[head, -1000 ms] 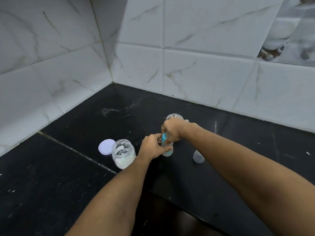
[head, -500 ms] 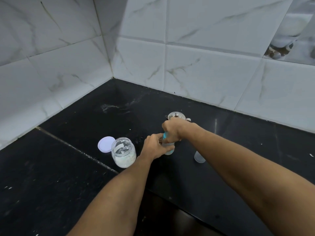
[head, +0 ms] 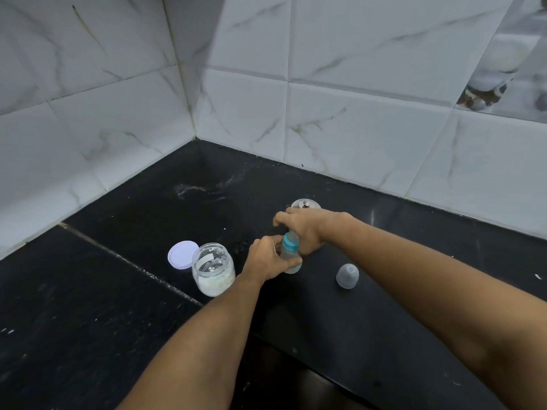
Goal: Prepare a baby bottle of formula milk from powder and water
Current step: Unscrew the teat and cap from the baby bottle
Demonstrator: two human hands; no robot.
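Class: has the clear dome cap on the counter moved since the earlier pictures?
No. The clear dome cap stands at the same spot, equally far right of the powder jar and its lilac lid; only the view shifted slightly.

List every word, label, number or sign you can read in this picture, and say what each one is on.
No text can be read anywhere in this view.
Jar: a pale strip shows through the glass, with no legible print.
Baby bottle: the left hand covers most of its body, and no markings show.
Jar lid and clear cap: both plain.
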